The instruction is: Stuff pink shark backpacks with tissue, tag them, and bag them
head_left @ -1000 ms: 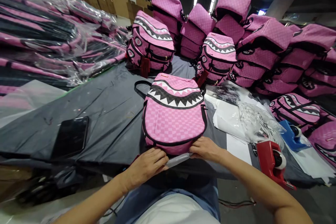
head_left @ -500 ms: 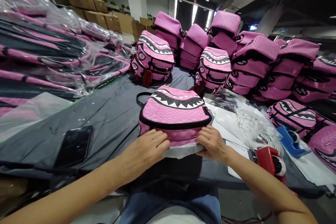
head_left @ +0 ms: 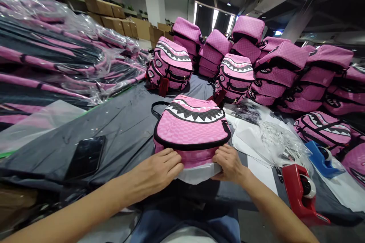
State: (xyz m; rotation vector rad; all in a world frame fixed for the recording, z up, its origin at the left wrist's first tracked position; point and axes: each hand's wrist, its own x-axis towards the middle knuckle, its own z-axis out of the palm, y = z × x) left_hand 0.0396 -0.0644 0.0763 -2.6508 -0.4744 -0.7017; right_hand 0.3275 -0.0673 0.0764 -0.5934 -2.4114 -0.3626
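Note:
In front of me a pink checkered backpack (head_left: 191, 131) lies on the dark-covered table, a shark-mouth band of white teeth across its top and black piping around its front. My left hand (head_left: 162, 169) is closed on the backpack's near lower edge at the left. On the right, the fingers of my right hand (head_left: 229, 163) curl around the same edge. Between the two hands a pale, translucent sheet (head_left: 196, 175) sticks out from under the backpack. The undersides of both hands and the fingertips are partly hidden.
A black phone (head_left: 86, 155) lies at the left. Red (head_left: 299, 193) and blue (head_left: 322, 159) tape dispensers stand at the right, near white papers (head_left: 261, 169) and clear plastic bags (head_left: 281, 140). Stacked pink backpacks (head_left: 276, 68) line the back; plastic-wrapped ones (head_left: 51, 57) pile up at the left.
The view has shifted slightly. My hands have moved a little lower along the backpack's near edge, and more of the pale sheet shows between them. Both keep hold of the backpack.

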